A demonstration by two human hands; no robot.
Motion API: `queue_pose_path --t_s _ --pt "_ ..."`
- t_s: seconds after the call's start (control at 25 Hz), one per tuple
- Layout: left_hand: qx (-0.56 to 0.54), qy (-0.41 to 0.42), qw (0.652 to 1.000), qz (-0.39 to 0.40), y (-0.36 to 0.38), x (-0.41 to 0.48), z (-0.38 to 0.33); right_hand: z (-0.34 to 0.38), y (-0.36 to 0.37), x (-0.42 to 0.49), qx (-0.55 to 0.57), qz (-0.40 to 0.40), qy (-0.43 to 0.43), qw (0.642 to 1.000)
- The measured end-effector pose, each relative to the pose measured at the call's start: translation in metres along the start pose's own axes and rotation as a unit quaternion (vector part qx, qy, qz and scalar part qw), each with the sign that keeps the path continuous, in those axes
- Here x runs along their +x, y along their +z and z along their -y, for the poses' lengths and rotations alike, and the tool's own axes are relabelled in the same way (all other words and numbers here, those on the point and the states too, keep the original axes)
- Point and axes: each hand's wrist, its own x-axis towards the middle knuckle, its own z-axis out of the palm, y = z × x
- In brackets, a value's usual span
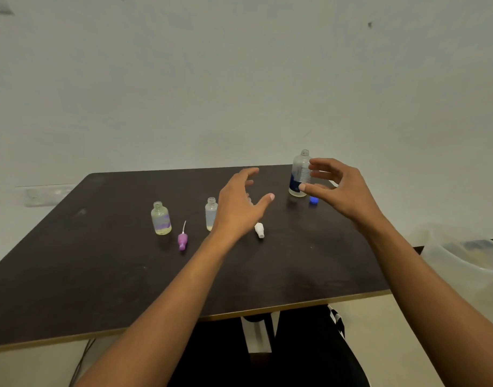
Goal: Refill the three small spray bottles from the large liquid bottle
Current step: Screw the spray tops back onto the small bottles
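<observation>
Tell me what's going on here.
A person is partway into refilling small spray bottles. The large bottle stands uncapped at the table's far right, with its blue cap beside it. The right hand is spread open by it, apparently about to grasp. The left hand hovers open, holding nothing. The leftmost small bottle and a second small bottle stand open to its left. A purple spray top and a white spray top lie loose.

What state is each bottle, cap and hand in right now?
Large bottle: upright, uncapped.
Blue cap: off, set down.
Left small bottle: upright, open, part full.
Middle small bottle: upright, open, nearly empty.
Purple spray head: off, lying down.
White spray head: off, lying down.
Left hand: open, empty.
Right hand: open, empty.
</observation>
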Motion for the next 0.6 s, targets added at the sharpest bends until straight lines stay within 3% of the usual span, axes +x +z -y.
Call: queue_pose_path --t_s 0.16,0.28,0.44,0.6 --pt "0.012 -0.022 1.0 -0.009 -0.014 -0.001 0.02 0.0 0.018 -0.004 -0.036 0.02 -0.012 0.999" --pt "0.044 -0.048 0.998 -0.002 -0.008 0.004 0.038 -0.008 0.039 -0.007 -0.118 0.053 -0.067 0.989" --pt "0.086 -0.092 0.992 0.031 0.011 0.011 0.064 -0.032 0.071 -0.006 -0.244 0.175 -0.215 0.929" --pt "0.096 -0.13 0.985 0.056 0.023 0.013 0.078 -0.044 0.098 -0.003 -0.309 0.268 -0.254 0.876"
